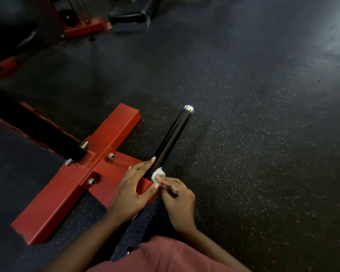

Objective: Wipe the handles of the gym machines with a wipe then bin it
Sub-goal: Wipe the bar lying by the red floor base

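Observation:
A black handle bar (170, 139) with a silver end cap (188, 108) sticks out from the red machine frame (106, 146), pointing up and to the right. A small crumpled white wipe (157, 173) is pressed against the near end of the bar. My right hand (178, 201) pinches the wipe with its fingertips. My left hand (134, 185) rests against the left side of the bar's base, fingers straight and spread, its thumb near the wipe. No bin is in view.
Speckled black rubber floor (253, 144) stretches to the right and far side. A black padded arm (33, 124) runs in from the left onto the red frame. Another red machine base (86, 28) and a black step (130, 18) stand at the top.

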Demonstrator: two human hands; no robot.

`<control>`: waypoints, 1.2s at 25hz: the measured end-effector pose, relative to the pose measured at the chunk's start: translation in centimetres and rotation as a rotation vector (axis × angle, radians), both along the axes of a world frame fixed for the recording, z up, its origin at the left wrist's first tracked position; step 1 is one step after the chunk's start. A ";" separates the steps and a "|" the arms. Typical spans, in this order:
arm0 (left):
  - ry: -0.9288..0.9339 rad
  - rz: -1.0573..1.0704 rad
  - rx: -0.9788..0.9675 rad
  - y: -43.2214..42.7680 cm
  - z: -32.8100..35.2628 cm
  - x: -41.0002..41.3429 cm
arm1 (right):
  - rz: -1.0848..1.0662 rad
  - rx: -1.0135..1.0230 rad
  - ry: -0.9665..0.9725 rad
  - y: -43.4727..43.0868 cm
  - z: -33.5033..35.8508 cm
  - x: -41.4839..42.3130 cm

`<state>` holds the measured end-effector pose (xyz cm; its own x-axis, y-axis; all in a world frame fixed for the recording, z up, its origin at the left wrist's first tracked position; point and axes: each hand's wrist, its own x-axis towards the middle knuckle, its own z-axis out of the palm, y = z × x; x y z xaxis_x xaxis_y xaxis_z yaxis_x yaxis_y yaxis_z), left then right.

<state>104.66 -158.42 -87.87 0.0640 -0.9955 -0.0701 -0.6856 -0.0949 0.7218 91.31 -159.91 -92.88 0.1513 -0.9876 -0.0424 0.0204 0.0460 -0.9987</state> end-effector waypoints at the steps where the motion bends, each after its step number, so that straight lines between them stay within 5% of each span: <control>1: 0.031 0.001 0.018 0.0 0.1 0.0 | -0.001 0.002 -0.005 -0.6 0.0 -0.5; 8: 0.046 0.075 0.071 -9.3 -0.1 -2.7 | -0.291 0.360 -0.447 -14.7 0.4 -2.7; 16: 0.167 0.132 0.043 -10.4 -1.3 -2.6 | -0.322 0.425 -0.352 -11.0 0.3 0.0; 23: 0.186 0.149 0.101 -10.6 -0.8 -2.8 | -0.067 0.429 -0.332 -6.3 0.6 -1.2; 26: 0.087 0.134 0.092 -12.8 -0.9 -3.7 | -0.203 0.307 -0.313 -10.9 0.9 -4.2; 30: 0.050 0.101 0.075 -14.4 -1.3 -4.4 | -0.260 0.120 0.053 -19.5 2.1 -6.1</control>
<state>100.29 -172.83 -89.18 0.1582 -0.9760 -0.1498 -0.6332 -0.2167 0.7431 85.17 -179.42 -90.76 -0.1114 -0.9804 -0.1624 -0.0053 0.1640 -0.9865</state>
